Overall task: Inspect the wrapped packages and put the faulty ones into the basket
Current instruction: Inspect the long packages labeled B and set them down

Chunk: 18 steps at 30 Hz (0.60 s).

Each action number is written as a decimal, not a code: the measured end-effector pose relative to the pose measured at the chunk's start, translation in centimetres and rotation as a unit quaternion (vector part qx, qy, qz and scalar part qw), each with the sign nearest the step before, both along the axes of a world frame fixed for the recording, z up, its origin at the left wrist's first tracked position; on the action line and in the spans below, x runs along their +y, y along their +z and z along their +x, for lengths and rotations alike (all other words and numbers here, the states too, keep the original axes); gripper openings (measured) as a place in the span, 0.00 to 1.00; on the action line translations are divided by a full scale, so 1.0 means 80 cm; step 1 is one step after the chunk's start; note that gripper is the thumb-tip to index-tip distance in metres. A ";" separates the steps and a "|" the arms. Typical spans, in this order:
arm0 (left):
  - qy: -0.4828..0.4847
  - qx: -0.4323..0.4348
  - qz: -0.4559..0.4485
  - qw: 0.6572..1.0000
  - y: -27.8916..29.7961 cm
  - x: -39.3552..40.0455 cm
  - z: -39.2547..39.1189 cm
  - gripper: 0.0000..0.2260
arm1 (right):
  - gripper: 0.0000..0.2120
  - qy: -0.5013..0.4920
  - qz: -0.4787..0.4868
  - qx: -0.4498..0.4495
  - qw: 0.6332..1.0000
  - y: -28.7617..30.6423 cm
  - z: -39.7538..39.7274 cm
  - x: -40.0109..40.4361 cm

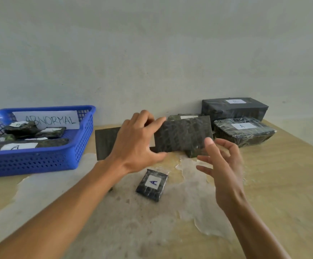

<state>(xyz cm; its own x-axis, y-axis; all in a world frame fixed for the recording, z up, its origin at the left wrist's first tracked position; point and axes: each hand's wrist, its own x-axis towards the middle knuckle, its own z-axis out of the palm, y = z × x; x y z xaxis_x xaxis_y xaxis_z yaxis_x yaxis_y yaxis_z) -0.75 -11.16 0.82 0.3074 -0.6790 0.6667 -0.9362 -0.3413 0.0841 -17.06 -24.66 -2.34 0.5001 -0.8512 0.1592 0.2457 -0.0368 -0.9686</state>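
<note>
My left hand (pixel 139 139) grips the left end of a flat dark wrapped package (pixel 183 135) and holds it up above the table, its plain side facing me. Just right of the package's lower corner, my right hand (pixel 221 165) hovers with fingers spread and holds nothing. A small wrapped package labelled A (pixel 152 184) lies on the table below both hands. The blue basket (pixel 40 161) with an ABNORMAL sign stands at the left and holds several dark packages.
A flat dark package (pixel 105 143) lies behind my left hand. At the back right, a package labelled A (pixel 243 131) sits in front of a larger black package labelled B (pixel 234 107), against the wall. The wooden table (pixel 282 184) has a worn pale patch in the middle.
</note>
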 end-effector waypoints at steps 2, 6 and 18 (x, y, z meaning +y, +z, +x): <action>-0.007 0.001 0.004 1.000 -0.006 0.016 -0.017 0.37 | 0.16 0.043 0.017 0.016 0.999 0.004 -0.009 0.004; -0.019 0.005 0.029 0.999 -0.018 0.043 -0.041 0.38 | 0.11 0.105 0.036 -0.008 0.994 0.006 -0.012 0.014; 0.129 0.364 -0.158 0.909 -0.037 0.139 -0.027 0.23 | 0.11 0.094 0.119 -0.019 0.988 0.001 -0.009 0.019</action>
<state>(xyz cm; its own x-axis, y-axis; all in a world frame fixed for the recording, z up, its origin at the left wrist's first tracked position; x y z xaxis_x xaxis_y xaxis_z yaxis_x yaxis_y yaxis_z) -2.89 -0.08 -2.15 0.8667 -0.3318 0.3725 -0.4860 -0.3927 0.7808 -17.79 -23.14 -2.29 0.6506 -0.7593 -0.0119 0.2634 0.2403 -0.9343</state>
